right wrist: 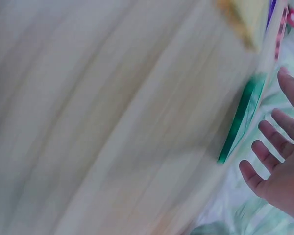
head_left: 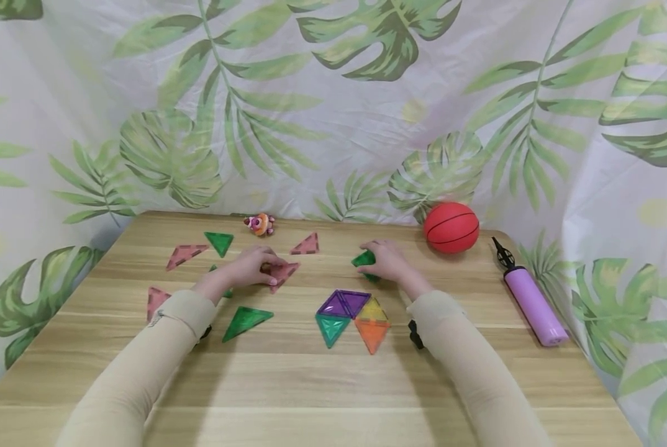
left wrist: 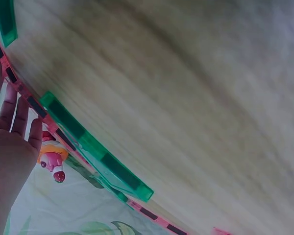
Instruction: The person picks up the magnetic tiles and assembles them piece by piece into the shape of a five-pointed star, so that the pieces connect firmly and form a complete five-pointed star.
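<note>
In the head view my left hand [head_left: 253, 266] pinches a pink triangular magnetic tile [head_left: 286, 274] at its left end, thumb low and fingers above. The left wrist view shows the same pink tile [left wrist: 36, 106] edge-on between the thumb and the fingers of my left hand [left wrist: 14, 132]. Over at the right, my right hand [head_left: 388, 261] reaches over a green triangular tile [head_left: 364, 259]. Its fingers [right wrist: 269, 129] are spread in the right wrist view, beside the green tile [right wrist: 242, 120] on the table.
Joined purple [head_left: 346, 303], teal [head_left: 331, 328], yellow [head_left: 374, 309] and orange [head_left: 372, 335] tiles lie mid-table. Loose pink tiles [head_left: 185, 254] and green tiles [head_left: 246, 322] lie leftward. A small toy figure [head_left: 259, 224], red ball [head_left: 451, 228] and purple hand pump [head_left: 535, 305] stand or lie farther out.
</note>
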Demonstrator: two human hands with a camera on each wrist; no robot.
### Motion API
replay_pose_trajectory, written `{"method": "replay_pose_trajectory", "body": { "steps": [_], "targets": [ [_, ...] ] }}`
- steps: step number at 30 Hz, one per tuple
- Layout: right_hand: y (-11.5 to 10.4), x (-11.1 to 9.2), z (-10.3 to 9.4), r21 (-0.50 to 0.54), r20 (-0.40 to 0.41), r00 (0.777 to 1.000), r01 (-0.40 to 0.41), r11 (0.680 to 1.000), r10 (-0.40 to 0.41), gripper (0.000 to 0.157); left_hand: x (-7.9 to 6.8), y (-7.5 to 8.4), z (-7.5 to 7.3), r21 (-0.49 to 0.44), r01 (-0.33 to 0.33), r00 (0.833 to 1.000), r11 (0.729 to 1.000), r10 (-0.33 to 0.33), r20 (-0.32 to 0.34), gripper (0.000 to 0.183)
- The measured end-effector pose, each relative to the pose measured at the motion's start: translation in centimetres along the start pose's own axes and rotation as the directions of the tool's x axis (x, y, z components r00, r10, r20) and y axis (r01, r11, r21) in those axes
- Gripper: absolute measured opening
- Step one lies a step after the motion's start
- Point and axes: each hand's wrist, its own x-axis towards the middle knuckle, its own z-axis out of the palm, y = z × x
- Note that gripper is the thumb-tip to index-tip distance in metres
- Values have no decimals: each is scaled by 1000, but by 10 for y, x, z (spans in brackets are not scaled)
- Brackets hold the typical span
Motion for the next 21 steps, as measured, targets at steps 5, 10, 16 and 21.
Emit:
{"method": "replay_pose_trajectory", "body": {
  "steps": [5,10,16,21],
  "targets": [
    [-26,15,8,27,-3,998,65,998,-65,68,-3,0,-1,-11,-1,1000,1000,1,-2,46],
    [-44,30,17,37,8,994,106,994,-106,70,-3,-1,-1,-15,6,1000,1000,-6,-4,45],
    [-60,43,25,83,32,996,84,993,-86,71,-3,-2,-1,-13,11,1000,1000,-11,2,46],
    [-71,51,28,56,71,993,90,994,-94,74,-4,-1,0,-19,15,1000,1000,-16,-6,45]
  ]
}}
